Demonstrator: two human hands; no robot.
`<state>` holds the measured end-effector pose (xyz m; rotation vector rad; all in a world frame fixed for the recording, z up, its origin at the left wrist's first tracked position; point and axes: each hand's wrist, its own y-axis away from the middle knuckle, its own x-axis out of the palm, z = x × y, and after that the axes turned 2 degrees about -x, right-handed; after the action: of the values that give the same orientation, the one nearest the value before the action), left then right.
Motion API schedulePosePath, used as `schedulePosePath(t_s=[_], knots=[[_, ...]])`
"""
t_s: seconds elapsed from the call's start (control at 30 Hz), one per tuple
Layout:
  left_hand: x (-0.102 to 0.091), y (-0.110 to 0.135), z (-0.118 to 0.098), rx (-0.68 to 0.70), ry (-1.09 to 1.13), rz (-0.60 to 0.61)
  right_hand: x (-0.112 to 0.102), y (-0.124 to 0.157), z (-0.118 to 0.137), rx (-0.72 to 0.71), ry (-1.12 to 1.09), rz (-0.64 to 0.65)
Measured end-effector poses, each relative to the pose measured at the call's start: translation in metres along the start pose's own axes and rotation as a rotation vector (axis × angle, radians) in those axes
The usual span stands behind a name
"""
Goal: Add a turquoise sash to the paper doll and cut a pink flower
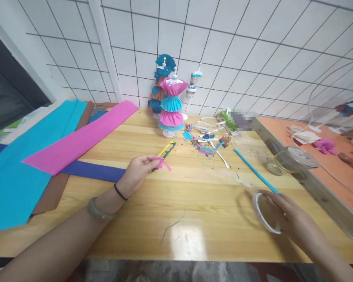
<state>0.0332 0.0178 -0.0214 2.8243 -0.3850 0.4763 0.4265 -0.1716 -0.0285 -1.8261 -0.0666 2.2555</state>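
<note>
My left hand (139,172), in the middle of the table, pinches a small pink piece of crepe paper (158,162) with a narrow end sticking out to the right. Just past those fingertips is a yellow and dark green tool (167,150), perhaps a craft knife, partly hidden by the paper. My right hand (291,213), at the right, has its fingers closed round a white-edged roll of tape (257,213), held upright. A blue paper-wrapped stick (254,170) lies just beyond that hand.
Mini dress forms in pink and blue paper skirts (172,105) stand at the back. Paper scraps (207,141) and white strips lie right of them. Large crepe sheets (82,137) cover the left side. A glass jar (294,158) lies near the right-hand ledge and orange surface (306,133).
</note>
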Motion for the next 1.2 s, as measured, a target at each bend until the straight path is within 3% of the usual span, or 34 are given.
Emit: schedulePosePath(t_s=[0.1,0.23,0.37,0.53,0.67,0.73,0.87,0.97,1.07,1.2], knots=[[0.001,0.000,0.001,0.000,-0.013,-0.004,-0.001,0.008,-0.022,0.047,0.078,-0.033],[0.002,0.000,0.001,0.003,-0.027,-0.001,-0.008,0.002,-0.043,0.007,0.103,0.090],[0.002,-0.001,0.001,0.000,-0.023,-0.004,-0.012,-0.013,-0.051,0.060,0.158,0.120],[0.002,-0.001,0.001,-0.003,-0.028,-0.002,-0.012,-0.036,-0.047,-0.017,0.319,0.066],[0.003,0.001,0.001,-0.008,-0.021,0.021,-0.016,-0.059,0.000,-0.108,0.347,-0.069],[0.004,0.001,0.002,-0.002,-0.030,0.047,-0.015,-0.070,0.040,-0.160,0.162,-0.087],[0.003,0.002,0.004,0.022,-0.039,0.115,-0.002,-0.088,0.127,-0.273,-0.315,-0.002],[0.003,0.003,0.003,0.006,-0.015,0.203,0.012,-0.098,0.173,-0.366,-0.504,0.014],[0.004,0.005,0.001,-0.038,0.021,0.256,0.023,-0.104,0.195,-0.499,-0.588,-0.075],[0.005,0.007,0.001,-0.029,-0.066,0.253,0.036,-0.104,0.197,-0.545,-0.511,-0.369]])
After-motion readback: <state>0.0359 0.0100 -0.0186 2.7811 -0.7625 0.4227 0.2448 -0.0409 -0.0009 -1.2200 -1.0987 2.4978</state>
